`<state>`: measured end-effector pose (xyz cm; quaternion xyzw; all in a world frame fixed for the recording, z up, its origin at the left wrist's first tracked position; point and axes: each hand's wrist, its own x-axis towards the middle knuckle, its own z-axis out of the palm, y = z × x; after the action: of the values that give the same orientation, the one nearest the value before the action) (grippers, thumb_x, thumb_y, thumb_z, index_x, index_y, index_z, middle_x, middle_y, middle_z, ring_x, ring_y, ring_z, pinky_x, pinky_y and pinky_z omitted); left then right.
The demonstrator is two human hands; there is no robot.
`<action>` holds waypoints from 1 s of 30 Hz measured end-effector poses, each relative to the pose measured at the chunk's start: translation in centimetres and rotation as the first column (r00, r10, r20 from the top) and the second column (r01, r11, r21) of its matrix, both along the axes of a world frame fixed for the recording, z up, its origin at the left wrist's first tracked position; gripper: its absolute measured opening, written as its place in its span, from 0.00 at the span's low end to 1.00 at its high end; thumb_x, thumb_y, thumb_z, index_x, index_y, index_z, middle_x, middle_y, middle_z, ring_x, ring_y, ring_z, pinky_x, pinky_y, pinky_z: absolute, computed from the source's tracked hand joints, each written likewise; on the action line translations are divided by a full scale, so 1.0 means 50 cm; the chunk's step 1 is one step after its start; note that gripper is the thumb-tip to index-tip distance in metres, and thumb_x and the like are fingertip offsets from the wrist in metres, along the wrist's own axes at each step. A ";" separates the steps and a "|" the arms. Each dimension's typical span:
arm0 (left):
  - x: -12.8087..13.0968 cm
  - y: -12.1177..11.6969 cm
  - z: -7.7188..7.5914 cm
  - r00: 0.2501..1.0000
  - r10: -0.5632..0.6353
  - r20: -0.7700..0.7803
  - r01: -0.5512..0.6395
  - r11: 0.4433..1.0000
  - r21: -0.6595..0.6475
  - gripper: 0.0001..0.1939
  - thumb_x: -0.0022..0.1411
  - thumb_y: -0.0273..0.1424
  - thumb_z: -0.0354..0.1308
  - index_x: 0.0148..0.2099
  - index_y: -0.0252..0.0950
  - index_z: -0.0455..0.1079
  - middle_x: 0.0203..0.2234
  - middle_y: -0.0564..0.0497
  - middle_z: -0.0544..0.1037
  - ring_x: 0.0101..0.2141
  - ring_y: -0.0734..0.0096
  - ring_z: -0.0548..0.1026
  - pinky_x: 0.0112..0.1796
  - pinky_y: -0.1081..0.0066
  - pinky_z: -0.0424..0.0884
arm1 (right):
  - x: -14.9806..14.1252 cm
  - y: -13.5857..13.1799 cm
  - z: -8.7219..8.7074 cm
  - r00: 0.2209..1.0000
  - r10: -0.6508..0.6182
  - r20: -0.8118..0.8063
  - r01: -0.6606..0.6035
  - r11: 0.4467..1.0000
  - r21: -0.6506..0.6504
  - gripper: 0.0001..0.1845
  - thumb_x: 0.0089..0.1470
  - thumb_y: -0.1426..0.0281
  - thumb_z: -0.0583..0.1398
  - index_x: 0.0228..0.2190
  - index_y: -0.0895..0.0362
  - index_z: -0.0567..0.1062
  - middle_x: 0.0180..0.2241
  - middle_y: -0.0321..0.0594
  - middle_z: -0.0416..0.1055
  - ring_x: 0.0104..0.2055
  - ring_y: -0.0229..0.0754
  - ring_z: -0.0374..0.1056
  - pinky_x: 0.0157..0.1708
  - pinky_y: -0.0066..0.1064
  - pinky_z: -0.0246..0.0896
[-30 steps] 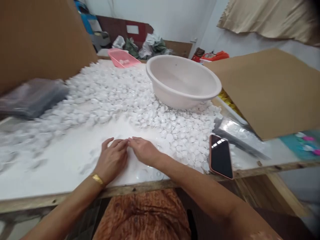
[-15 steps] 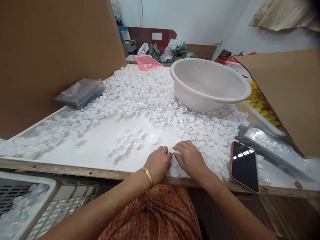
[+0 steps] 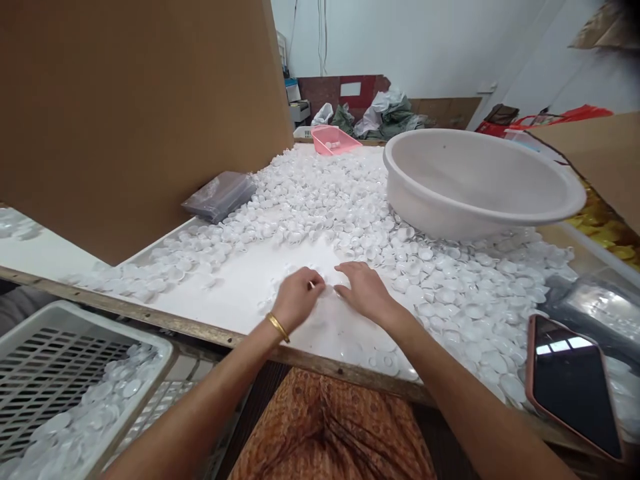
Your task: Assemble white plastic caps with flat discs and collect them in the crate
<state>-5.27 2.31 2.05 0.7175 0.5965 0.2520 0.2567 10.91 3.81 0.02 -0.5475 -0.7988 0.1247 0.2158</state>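
My left hand (image 3: 299, 297), with a gold bracelet at the wrist, is closed in a pinch; a bit of a small white plastic piece (image 3: 313, 285) shows between its fingers. Facing it, my right hand (image 3: 367, 291) curves its thumb and forefinger round the edge of a white plastic disc (image 3: 339, 279), which blends into the white tabletop. A small group of white pieces (image 3: 265, 303) lies beside my left hand, partly hidden by it. Nearer the front edge, below my right hand, rest several round white pieces (image 3: 384, 361).
Heaped white plastic pieces (image 3: 320, 193) cover much of the table. A large white basin (image 3: 450, 223) and a phone (image 3: 573, 383) stand right. A pink scoop (image 3: 335, 141) lies at the back, a cardboard sheet (image 3: 140, 120) left. A white basket (image 3: 165, 353) sits below the front edge.
My view has turned left, so things appear further right. Both hands have moved forward from the table's front edge, to the disc and the small group of pieces.
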 end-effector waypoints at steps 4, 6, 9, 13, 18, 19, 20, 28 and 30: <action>-0.042 0.072 -0.011 0.990 0.117 0.084 -0.106 0.985 -0.134 0.07 0.51 0.31 0.52 0.26 0.35 0.69 0.19 0.55 0.71 0.20 0.75 0.68 0.24 0.75 0.62 | -0.053 0.030 -0.020 0.998 -0.017 0.060 0.018 1.000 -0.024 0.16 0.50 0.64 0.59 0.42 0.56 0.71 0.42 0.45 0.69 0.46 0.49 0.60 0.41 0.40 0.56; -0.036 0.092 -0.022 0.990 0.116 0.076 -0.104 0.985 -0.139 0.07 0.51 0.30 0.52 0.26 0.34 0.69 0.18 0.55 0.72 0.20 0.76 0.68 0.24 0.75 0.62 | -0.059 0.032 -0.029 0.997 -0.019 0.072 0.020 1.000 -0.010 0.11 0.51 0.62 0.59 0.35 0.56 0.73 0.38 0.43 0.69 0.43 0.47 0.61 0.38 0.37 0.56; -0.011 0.102 -0.029 0.994 0.097 0.052 -0.089 0.987 -0.137 0.05 0.49 0.28 0.52 0.26 0.35 0.69 0.18 0.55 0.72 0.21 0.75 0.68 0.25 0.74 0.62 | -0.049 0.028 -0.035 0.995 -0.047 0.083 0.047 0.999 0.001 0.10 0.51 0.62 0.58 0.30 0.56 0.73 0.35 0.42 0.68 0.41 0.46 0.61 0.36 0.35 0.55; 0.020 0.094 -0.024 0.993 0.011 -0.120 -0.014 1.000 -0.025 0.08 0.52 0.25 0.51 0.32 0.37 0.70 0.20 0.54 0.72 0.24 0.71 0.69 0.29 0.72 0.62 | -0.030 0.027 -0.035 0.997 -0.061 0.057 0.063 0.997 -0.036 0.10 0.49 0.62 0.60 0.31 0.56 0.73 0.34 0.41 0.68 0.40 0.45 0.61 0.36 0.34 0.54; 0.030 0.062 -0.030 0.894 -0.070 -0.443 0.155 0.975 0.157 0.10 0.58 0.23 0.46 0.30 0.35 0.68 0.28 0.48 0.71 0.30 0.68 0.70 0.32 0.70 0.64 | -0.023 0.027 -0.041 0.998 -0.067 0.022 0.068 0.997 -0.032 0.08 0.46 0.65 0.62 0.29 0.56 0.72 0.34 0.40 0.69 0.40 0.45 0.61 0.36 0.34 0.54; 0.028 0.054 -0.033 0.870 -0.093 -0.484 0.208 0.960 0.189 0.10 0.59 0.23 0.46 0.30 0.34 0.68 0.29 0.47 0.71 0.32 0.67 0.69 0.33 0.69 0.65 | -0.024 0.027 -0.044 0.997 -0.070 0.010 0.071 0.997 -0.028 0.08 0.45 0.66 0.62 0.29 0.56 0.72 0.33 0.40 0.69 0.39 0.45 0.62 0.36 0.34 0.54; 0.026 0.046 -0.037 0.839 -0.120 -0.531 0.275 0.936 0.222 0.09 0.59 0.22 0.47 0.30 0.34 0.67 0.31 0.46 0.70 0.33 0.66 0.69 0.34 0.68 0.66 | -0.024 0.027 -0.047 0.997 -0.072 0.001 0.072 0.997 -0.023 0.07 0.46 0.67 0.62 0.29 0.56 0.72 0.33 0.40 0.69 0.39 0.45 0.62 0.37 0.34 0.54; 0.009 0.027 -0.041 0.637 -0.262 -0.725 0.612 0.743 0.269 0.11 0.56 0.18 0.46 0.38 0.30 0.68 0.36 0.41 0.71 0.39 0.60 0.69 0.39 0.61 0.70 | -0.027 0.020 -0.035 0.994 -0.109 -0.007 0.109 0.994 -0.006 0.09 0.44 0.66 0.63 0.30 0.56 0.73 0.35 0.41 0.70 0.40 0.46 0.62 0.38 0.35 0.56; 0.001 0.039 -0.040 0.653 -0.267 -0.709 0.635 0.704 0.319 0.14 0.55 0.18 0.45 0.41 0.28 0.68 0.38 0.40 0.72 0.42 0.61 0.70 0.42 0.63 0.70 | -0.028 0.024 -0.032 0.993 -0.121 -0.003 0.121 0.993 -0.005 0.11 0.44 0.65 0.63 0.31 0.56 0.73 0.35 0.41 0.70 0.40 0.46 0.62 0.38 0.35 0.56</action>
<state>-5.20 4.25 0.04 0.9300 0.3402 0.0865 -0.1091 9.49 5.00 -1.60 -0.5951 -0.7637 0.1142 0.2228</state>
